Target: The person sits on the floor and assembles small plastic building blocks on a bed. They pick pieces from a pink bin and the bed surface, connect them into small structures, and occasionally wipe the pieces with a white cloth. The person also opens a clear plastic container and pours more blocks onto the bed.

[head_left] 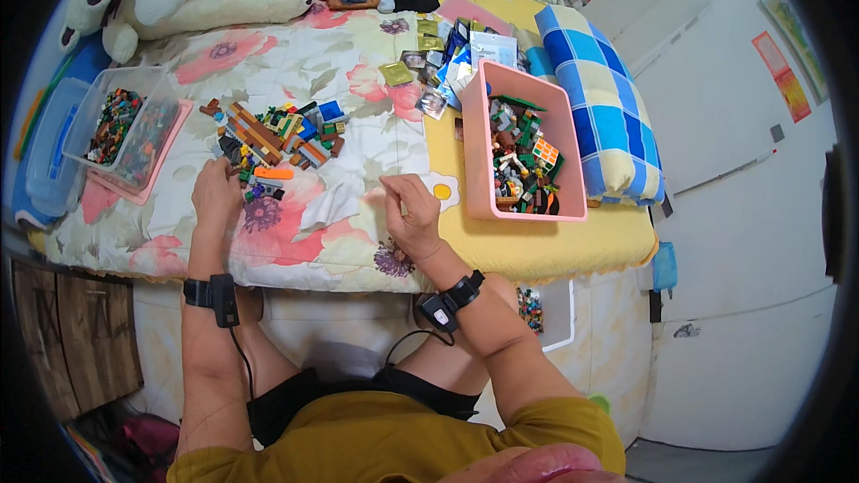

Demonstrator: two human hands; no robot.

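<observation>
Many toy bricks (pixel 254 132) adjoin the left hand (pixel 216 190) (grip unclear); right hand (pixel 412 215) loosely fisted; packets (pixel 495 49) illegible.

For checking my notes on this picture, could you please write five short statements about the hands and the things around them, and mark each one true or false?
1. The left hand is at the edge of the loose brick pile. True.
2. The right hand is inside the pink bin. False: it is outside, to the left of the bin.
3. The clear container is to the right of the brick pile. False: it is to the left.
4. An orange-and-white cube lies in the pink bin. True.
5. The plush toy at the far left is black all over. False: it is mostly white.
</observation>
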